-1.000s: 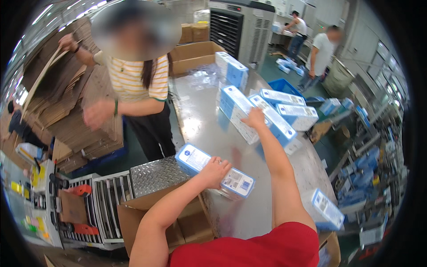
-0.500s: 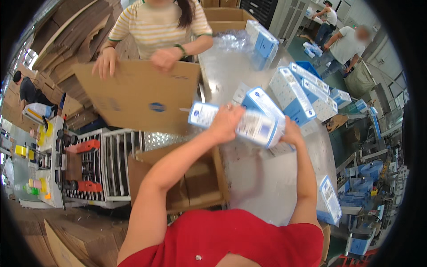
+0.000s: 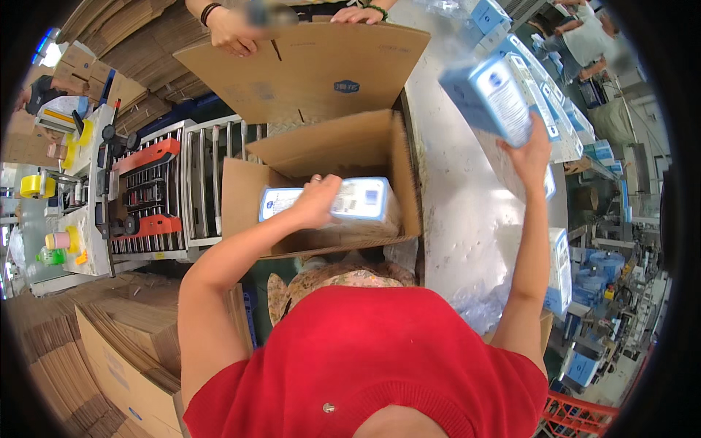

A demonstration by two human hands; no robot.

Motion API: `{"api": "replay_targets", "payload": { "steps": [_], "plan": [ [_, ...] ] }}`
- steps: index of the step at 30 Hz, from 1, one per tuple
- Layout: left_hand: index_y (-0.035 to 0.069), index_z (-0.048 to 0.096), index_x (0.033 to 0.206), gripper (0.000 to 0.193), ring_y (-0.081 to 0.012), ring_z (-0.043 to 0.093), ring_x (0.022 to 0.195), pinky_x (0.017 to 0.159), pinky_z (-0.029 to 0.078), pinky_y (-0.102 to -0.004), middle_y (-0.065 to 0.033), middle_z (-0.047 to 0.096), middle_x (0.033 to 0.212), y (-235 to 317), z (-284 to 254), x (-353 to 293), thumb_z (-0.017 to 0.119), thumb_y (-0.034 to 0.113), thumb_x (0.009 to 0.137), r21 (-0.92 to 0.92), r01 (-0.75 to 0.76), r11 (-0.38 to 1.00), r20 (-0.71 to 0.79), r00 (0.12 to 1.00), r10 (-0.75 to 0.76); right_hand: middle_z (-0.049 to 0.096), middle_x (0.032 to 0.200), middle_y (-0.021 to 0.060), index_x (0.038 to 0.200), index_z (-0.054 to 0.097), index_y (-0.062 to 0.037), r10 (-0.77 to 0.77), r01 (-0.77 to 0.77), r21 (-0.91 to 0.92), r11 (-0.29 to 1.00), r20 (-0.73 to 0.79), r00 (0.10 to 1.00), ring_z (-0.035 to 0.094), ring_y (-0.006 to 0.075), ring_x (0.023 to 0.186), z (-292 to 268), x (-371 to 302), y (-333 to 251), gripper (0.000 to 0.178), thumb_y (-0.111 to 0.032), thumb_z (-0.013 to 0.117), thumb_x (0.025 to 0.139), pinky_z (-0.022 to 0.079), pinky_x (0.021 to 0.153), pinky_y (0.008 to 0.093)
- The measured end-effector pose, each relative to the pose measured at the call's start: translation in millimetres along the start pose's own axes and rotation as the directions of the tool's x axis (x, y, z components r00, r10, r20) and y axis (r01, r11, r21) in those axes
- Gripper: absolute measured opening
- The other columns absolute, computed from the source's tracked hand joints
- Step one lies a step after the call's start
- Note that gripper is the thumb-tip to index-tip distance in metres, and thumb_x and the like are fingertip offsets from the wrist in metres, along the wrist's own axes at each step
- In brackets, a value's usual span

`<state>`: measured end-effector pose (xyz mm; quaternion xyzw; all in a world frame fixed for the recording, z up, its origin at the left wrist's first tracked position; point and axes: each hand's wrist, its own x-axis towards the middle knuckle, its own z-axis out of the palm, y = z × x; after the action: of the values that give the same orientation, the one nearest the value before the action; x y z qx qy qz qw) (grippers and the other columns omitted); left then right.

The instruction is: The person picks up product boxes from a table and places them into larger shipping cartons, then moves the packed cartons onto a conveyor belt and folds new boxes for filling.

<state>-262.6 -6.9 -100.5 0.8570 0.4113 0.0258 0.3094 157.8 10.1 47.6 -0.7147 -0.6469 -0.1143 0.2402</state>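
Head view shows our left hand (image 3: 318, 201) curled firmly across the middle of a blue-and-white carton (image 3: 365, 196), which lies within the opening of the cardboard box (image 3: 343, 146) at centre, its long axis running left to right. Over the counter (image 3: 456, 219) at upper right, our right hand (image 3: 531, 153) pinches the lower end of a tilted carton (image 3: 504, 91), its axis steeper in the frame; the box lies down and left of it, nearer our left hand.
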Motion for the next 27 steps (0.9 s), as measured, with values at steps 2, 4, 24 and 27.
{"api": "replay_targets", "payload": {
  "steps": [2,4,24,27],
  "plan": [
    [0.002,0.045,0.112,0.071,-0.0397,0.048,0.109,0.084,0.043,-0.0483,-0.0169,0.052,0.115,-7,46,5,0.084,0.024,0.057,0.167,0.054,0.984,0.130,0.989,-0.076,0.060,0.114,0.0151,0.125,0.047,-0.0010,-0.037,0.010,0.339,0.941,0.074,0.997,0.058,0.0314,0.107,-40,14,-62,0.084,-0.020,0.088,0.054,0.043,0.092,0.0387],
    [0.003,0.045,0.116,0.075,-0.0396,0.046,0.113,0.084,0.043,-0.0507,-0.0161,0.051,0.119,-24,108,9,0.085,0.028,0.058,0.254,0.097,0.962,0.176,0.974,-0.145,0.060,0.114,0.0118,0.125,0.047,-0.0013,-0.193,0.009,0.654,0.757,0.210,0.958,0.058,0.0251,0.107,-56,9,-111,0.083,-0.019,0.089,0.056,0.043,0.094,0.0374],
    [0.001,0.021,0.140,0.073,-0.0419,0.027,0.132,0.105,0.025,-0.0504,-0.0221,0.026,0.143,-27,217,-18,0.057,0.013,0.077,0.106,0.195,0.975,0.425,0.878,-0.222,0.055,0.110,0.0162,0.123,0.047,-0.0052,-0.579,0.048,0.853,0.520,0.311,0.754,0.052,0.0377,0.100,40,-84,-264,0.067,-0.016,0.077,0.064,0.042,0.084,0.0447],
    [0.001,0.017,0.143,0.075,-0.0427,0.024,0.134,0.109,0.022,-0.0502,-0.0231,0.022,0.147,-34,221,-23,0.054,0.011,0.079,0.089,0.213,0.973,0.443,0.866,-0.230,0.054,0.103,0.0146,0.121,0.048,-0.0048,-0.586,0.287,0.600,0.747,0.388,0.712,0.050,0.0360,0.100,61,-105,-191,0.064,-0.005,0.072,0.061,0.038,0.086,0.0420]
  ]
}}
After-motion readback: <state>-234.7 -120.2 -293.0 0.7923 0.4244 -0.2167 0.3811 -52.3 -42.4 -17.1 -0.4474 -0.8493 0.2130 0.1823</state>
